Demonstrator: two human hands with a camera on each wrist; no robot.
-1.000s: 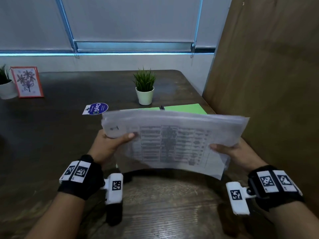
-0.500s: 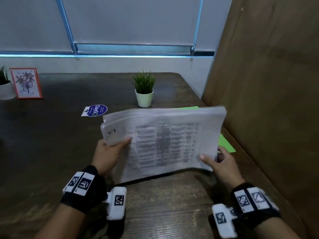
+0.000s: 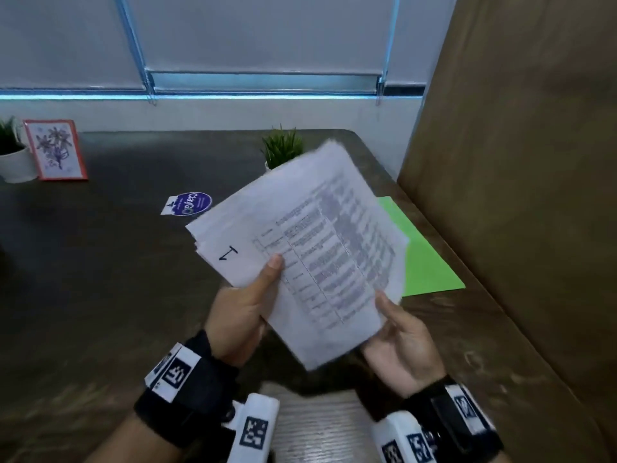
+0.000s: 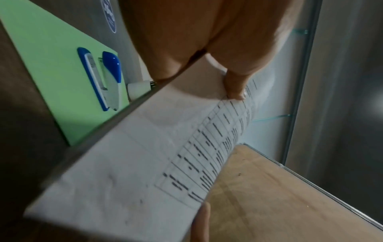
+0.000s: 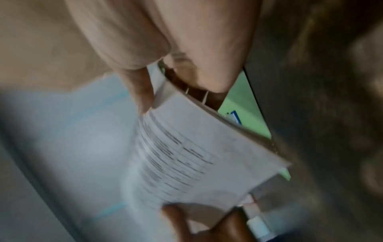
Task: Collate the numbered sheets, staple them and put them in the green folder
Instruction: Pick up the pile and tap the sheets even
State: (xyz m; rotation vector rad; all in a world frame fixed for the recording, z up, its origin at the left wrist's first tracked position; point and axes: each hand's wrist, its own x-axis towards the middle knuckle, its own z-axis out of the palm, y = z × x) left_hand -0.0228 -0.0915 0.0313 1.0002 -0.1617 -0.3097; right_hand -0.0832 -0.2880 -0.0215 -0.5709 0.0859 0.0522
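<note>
Both hands' grip (image 3: 243,315) round tilted sheets (image 3: 310,248)

Tilted sheet stack (image 3: 300,248) above green folder (image 3: 424,259)

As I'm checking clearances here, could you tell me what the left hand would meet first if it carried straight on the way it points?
Probably the green folder and the stapler lying on it, just beyond the left hand, which grips the stack of sheets. Depth is uncertain.
</note>
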